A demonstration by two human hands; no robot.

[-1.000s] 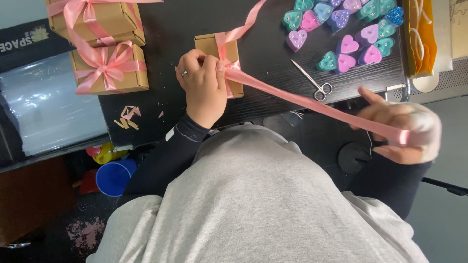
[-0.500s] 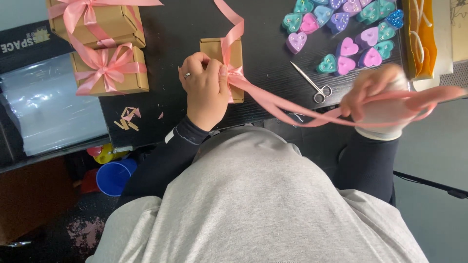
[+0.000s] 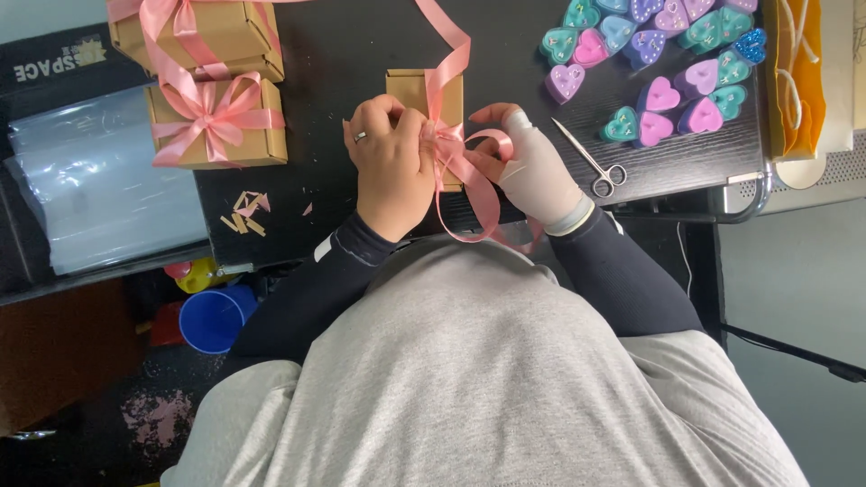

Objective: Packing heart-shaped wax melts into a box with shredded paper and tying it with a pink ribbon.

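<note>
Box: small brown box [image 3: 410,90] mid-counter [image 3: 343,54] | left hand [image 3: 392,158] pinches pink ribbon [image 3: 456,167] at the crossing | right hand [image 3: 532,171] curls a loop | tip: keep the crossing pinned, ribbon flat, loop snug.

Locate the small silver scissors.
Head view, right side of the black table: the small silver scissors lie just right of the right hand, below the heart-shaped candles.

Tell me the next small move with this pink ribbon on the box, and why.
Probably draw the loop snug: the left hand pins the pink satin ribbon on the small brown cardboard box, while the right hand holds a slack loop beside the crossing.
</note>
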